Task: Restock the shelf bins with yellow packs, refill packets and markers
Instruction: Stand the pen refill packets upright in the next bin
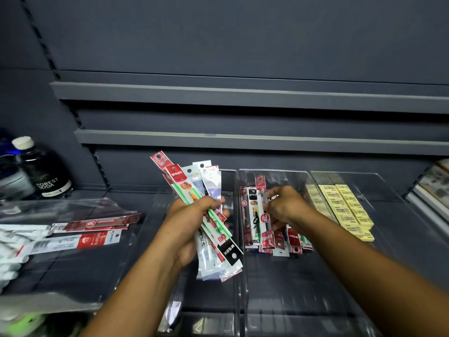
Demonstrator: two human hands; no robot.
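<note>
My left hand (194, 222) is clenched around a fanned bundle of refill packets (206, 215), long axes running from upper left to lower right; the hang-hole headers at the top point up toward the dark shelf back panel (243, 40), and the lower ends splay out below my palm over the middle clear bin (228, 181). Front packet has a green stripe and a red header; a black-ended one lies near the bottom of the fan. Print on the packets is too small to read reliably. My right hand (286, 207) reaches into the next clear bin (298, 176) to the right, fingers curled and pinching a single narrow packet (263, 210) that stands roughly upright along the bin's depth, red header at the far end. It rests against a row of binned packets (274, 237) lying parallel, near ends toward me; my hand covers their middles, so the count is unclear. Farther right, yellow packs (345, 205) lie in two rows in the rightmost bin (379, 188), rows running front to back; the left row is partly blurred through the bin wall. On the left, loose packets (82, 235) lie nearly horizontal on a clear tray (73, 283), their left ends cut off by the frame. A dark soda bottle (41, 171) stands upright behind it. The lower left corner is too blurred to identify.
</note>
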